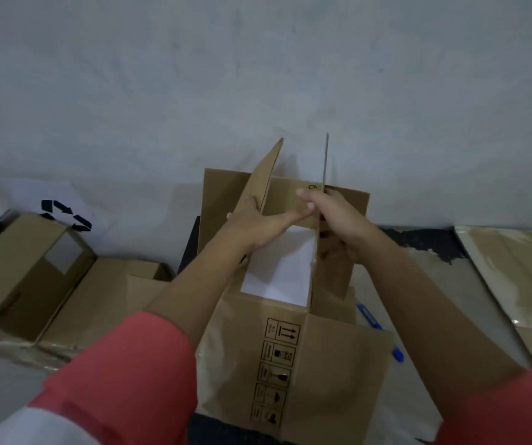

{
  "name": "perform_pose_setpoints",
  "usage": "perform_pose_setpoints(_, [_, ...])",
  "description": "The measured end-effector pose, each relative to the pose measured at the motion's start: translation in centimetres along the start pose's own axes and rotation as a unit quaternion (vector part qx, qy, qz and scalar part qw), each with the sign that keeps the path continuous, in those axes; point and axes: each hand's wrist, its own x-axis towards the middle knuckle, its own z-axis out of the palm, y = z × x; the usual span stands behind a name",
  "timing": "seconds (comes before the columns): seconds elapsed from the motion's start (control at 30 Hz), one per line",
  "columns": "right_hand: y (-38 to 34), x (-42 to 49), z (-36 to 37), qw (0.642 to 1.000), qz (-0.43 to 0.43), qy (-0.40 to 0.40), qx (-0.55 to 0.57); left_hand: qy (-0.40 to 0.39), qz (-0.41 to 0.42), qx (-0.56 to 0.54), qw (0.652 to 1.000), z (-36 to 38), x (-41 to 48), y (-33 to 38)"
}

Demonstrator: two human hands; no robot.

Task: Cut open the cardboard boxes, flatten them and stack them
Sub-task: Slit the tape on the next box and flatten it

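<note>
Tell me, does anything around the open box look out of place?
A blue pen-like tool lies on the floor right of the box, partly covered by its corner; easy to overlook.

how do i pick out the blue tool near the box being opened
Find the open box in the middle, its flaps standing up. Just right of it, on the grey floor, lies the blue tool, slim and slanted, its middle hidden behind the box's edge. It is the only blue thing in view; everything near it is brown or grey.
</note>
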Motion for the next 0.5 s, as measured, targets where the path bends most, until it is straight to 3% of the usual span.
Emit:
perform_pose_setpoints(0.1, [0.3, 0.5, -0.7, 0.999, 0.000, 0.051, 0.005, 0.010, 0.041, 0.060, 0.997, -0.1, 1.7, -1.9])
perform_pose_setpoints(0.2, [2.8, 1.8, -2.6, 0.997, 0.001, 0.056, -0.046, 0.071, 0.078, 0.155, 0.982, -1.0, 4.2, -4.5])
perform_pose_setpoints(0.33, [7.8, 4.3, -2.5, 0.980, 0.002, 0.095, -0.177, 0.086, 0.107, 0.098, 0.986, -1.5, 6.2, -8.2])
perform_pose_setpoints(0.5, [14.8, 6.3, -0.1, 0.964, 0.018, 0.124, -0.236, 0.078, 0.084, 0.043, 0.992, 0.2, 7.9, -15.8])
